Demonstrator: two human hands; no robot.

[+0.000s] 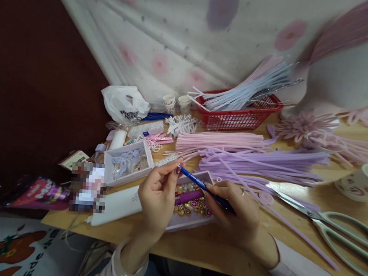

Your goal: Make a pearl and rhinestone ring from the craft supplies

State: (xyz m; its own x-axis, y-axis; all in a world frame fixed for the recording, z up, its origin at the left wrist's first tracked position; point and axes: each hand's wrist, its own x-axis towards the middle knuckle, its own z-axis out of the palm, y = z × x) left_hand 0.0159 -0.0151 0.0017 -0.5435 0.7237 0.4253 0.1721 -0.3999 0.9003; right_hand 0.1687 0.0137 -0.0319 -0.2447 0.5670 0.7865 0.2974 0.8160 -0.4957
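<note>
Head view, looking down on a wooden desk (226,250). The left hand (157,195) is pinching the upper tip of a blue pen (196,183) between thumb and forefinger, its grip closing narrowly on that end. The right hand (238,209) is wrapping its fingers around the pen's lower end, so its grip is likewise holding the pen. The pen is lying at a slant between the two hands, hanging just above a shallow white box (184,227) in which coloured gems (194,206) are sitting.

To the left of this box, a second white box (130,178) is holding pale chain links, and a flat white case (116,204) is lying near the desk edge. Behind the hands, purple pipe cleaners (264,164) and pink pipe cleaners (218,141) are spreading across the desk in bundles. Farther back, a red basket (242,117) is carrying pale blue pipe cleaners. Green-handled scissors (332,228) are lying to the right, well apart from the right hand, with a paper cup (363,182) standing beyond them. A white plastic bag (125,102) is resting at the back left.
</note>
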